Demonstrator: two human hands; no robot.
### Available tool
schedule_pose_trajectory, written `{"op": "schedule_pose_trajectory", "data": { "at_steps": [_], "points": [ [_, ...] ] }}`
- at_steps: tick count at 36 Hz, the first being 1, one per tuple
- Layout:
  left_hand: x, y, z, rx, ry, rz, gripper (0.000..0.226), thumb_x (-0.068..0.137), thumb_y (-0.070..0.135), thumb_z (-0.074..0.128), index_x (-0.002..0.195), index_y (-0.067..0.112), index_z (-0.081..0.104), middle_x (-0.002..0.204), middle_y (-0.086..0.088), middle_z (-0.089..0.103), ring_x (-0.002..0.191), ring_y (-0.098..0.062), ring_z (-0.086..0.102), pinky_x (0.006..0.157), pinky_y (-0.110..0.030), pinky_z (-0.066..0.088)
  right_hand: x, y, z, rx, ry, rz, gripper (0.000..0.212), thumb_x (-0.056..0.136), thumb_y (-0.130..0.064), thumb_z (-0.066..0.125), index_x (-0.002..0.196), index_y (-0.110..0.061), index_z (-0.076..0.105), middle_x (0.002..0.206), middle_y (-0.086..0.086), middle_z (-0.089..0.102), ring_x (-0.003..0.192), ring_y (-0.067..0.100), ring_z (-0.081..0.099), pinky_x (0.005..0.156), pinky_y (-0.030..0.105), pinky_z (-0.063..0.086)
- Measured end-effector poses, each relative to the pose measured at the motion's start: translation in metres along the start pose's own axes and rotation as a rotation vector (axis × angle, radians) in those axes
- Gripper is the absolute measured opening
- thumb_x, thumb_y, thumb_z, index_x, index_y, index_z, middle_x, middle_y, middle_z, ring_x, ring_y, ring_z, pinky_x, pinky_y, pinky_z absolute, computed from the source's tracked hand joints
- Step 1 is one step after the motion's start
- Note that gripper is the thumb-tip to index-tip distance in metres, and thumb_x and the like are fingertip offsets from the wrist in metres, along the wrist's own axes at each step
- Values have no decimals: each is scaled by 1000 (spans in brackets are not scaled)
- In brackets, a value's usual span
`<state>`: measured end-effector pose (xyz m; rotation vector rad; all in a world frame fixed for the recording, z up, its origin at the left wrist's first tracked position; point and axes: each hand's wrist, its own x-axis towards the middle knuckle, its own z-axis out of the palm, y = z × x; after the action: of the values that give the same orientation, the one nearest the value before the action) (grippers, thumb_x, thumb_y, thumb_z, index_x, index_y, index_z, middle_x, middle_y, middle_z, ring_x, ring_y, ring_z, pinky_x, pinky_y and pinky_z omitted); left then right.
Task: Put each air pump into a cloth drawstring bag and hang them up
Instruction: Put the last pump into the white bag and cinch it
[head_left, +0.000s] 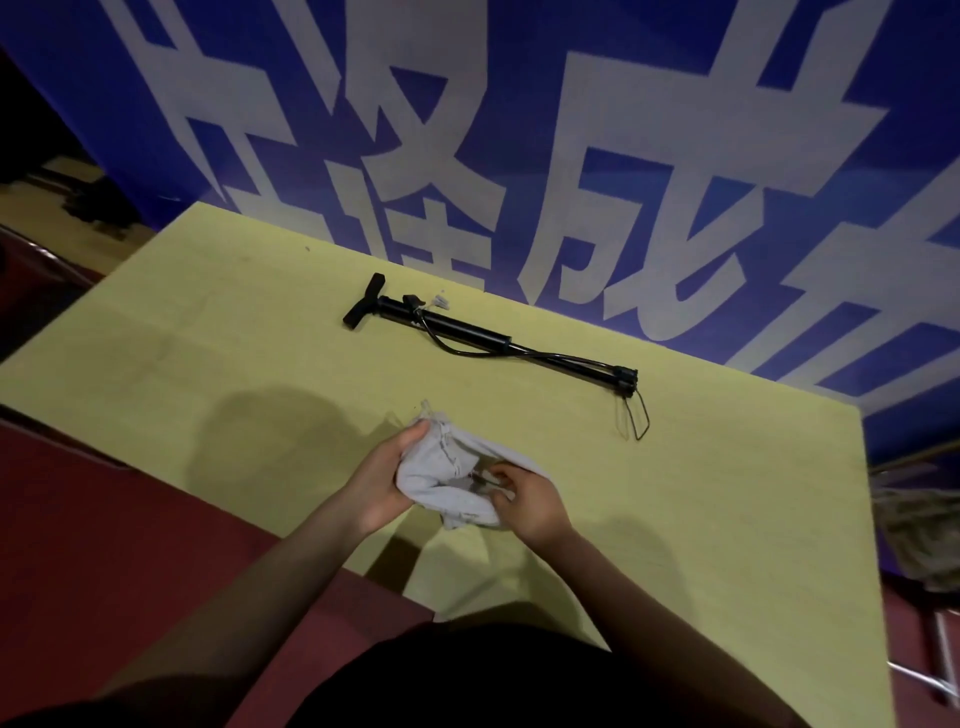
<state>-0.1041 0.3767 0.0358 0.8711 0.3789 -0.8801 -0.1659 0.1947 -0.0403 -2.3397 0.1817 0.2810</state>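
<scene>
A black air pump (467, 330) lies flat on the yellow-green table (727, 519), T-handle at the left, wire foot loop at the right, thin hose along its barrel. Nearer to me, a bunched light grey cloth drawstring bag (457, 478) is held between both hands just above the table. My left hand (387, 478) grips the bag's left side, thumb on top by the gathered mouth. My right hand (524, 501) pinches the bag's right side, fingers partly tucked into the cloth. The pump sits well beyond the bag, untouched.
A blue banner (519, 130) with large white characters rises right behind the table's far edge. Red-brown floor (104, 545) lies to the left. A metal frame and drab cloth (924, 530) stand past the table's right edge. Dark clutter sits at the far left.
</scene>
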Motion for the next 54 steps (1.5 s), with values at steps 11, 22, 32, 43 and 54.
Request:
{"op": "schedule_pose_trajectory", "data": {
  "at_steps": [11,22,32,43,54],
  "points": [
    [36,16,-24,-10,225,121,41,101,27,43,128,-1,54,122,-20,61,101,-29,62,79,-36,50,9,-4,-23,29,-152,-136,41,99,-24,46,59,-24,43,56,-1,41,54,9,37,61,30,28],
    [105,54,-35,660,429,94,13,96,19,54,103,9,58,101,-13,64,83,-20,61,68,-29,52,70,12,-53,224,70,96,17,92,-22,57,83,-11,65,80,4,64,75,16,57,72,32,45],
    [183,116,-58,679,618,197,24,97,18,45,115,6,56,93,-10,52,90,-24,51,77,-34,47,164,30,-90,-251,216,123,29,93,-29,58,118,-16,62,115,5,60,112,22,50,85,31,43],
    [219,130,-93,808,761,183,16,96,17,42,99,11,58,98,-14,58,87,-29,56,89,-38,51,226,38,-62,-639,-40,149,31,96,-37,45,116,-17,56,117,9,53,109,31,50,88,39,36],
    [232,168,-83,1152,984,408,38,89,24,58,124,8,57,130,-20,49,121,-38,42,95,-45,41,205,51,-96,121,184,236,28,89,-35,66,76,-12,55,65,0,52,62,15,45,58,31,36]
  ]
}}
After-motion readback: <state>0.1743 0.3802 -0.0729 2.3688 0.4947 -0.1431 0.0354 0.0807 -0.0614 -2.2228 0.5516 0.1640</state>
